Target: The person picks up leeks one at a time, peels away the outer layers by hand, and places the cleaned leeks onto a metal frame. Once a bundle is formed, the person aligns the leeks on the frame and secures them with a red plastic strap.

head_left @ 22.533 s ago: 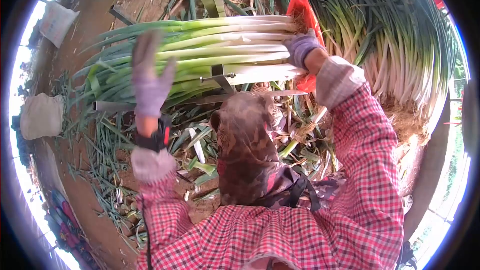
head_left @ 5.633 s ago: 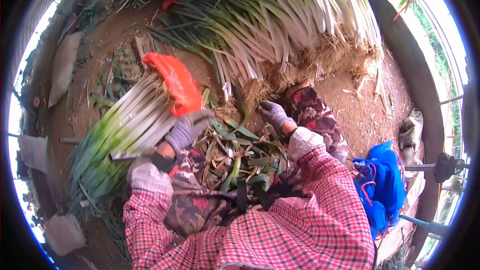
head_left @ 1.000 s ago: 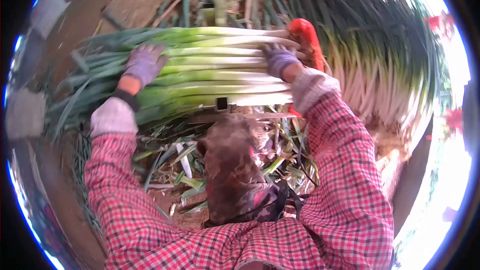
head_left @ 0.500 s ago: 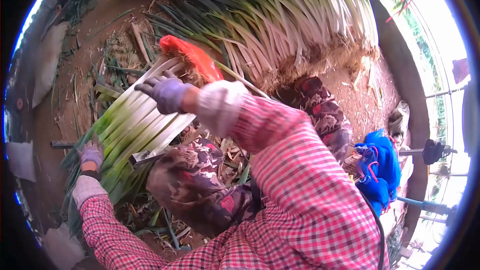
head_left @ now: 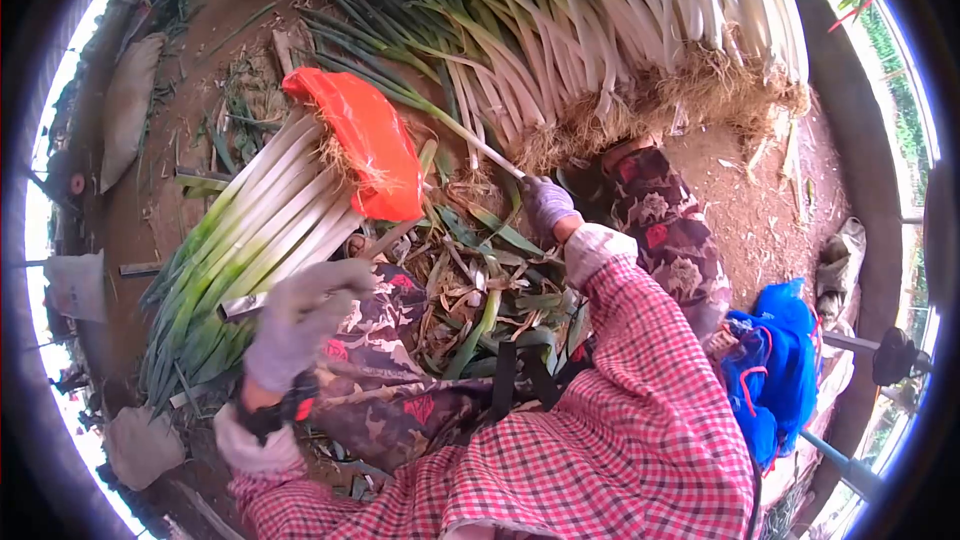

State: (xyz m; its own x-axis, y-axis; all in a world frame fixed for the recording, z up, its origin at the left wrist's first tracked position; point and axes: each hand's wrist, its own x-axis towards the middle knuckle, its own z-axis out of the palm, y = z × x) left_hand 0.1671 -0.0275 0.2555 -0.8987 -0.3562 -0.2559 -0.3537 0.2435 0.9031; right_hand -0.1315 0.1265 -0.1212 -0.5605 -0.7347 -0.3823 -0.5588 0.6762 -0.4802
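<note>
My right hand [head_left: 548, 208], in a purple glove, is closed on the lower end of a single leek [head_left: 465, 135], whose green leaves stretch up and left. My gloved left hand [head_left: 310, 315] is smeared by motion over my left thigh, near a thin brownish strip [head_left: 390, 238]; whether its fingers hold the strip is unclear. Left of it, a bundle of leeks [head_left: 250, 210] lies across metal bars [head_left: 240, 307], leaves pointing down-left. A red plastic sheet [head_left: 375, 135] lies over part of the bundle's root end.
A large pile of leeks [head_left: 610, 20] with roots toward me lies at the top. Leaf scraps [head_left: 480, 280] cover the ground between my legs. On the right are a blue bundle [head_left: 775, 360] and a metal rod [head_left: 850, 342]. A pale sack [head_left: 132, 110] is at upper left.
My right hand has moved from over the bundle to the single leek and closed on it. My left hand has left the bundle's leaves and moved right and up. The red sheet is more exposed.
</note>
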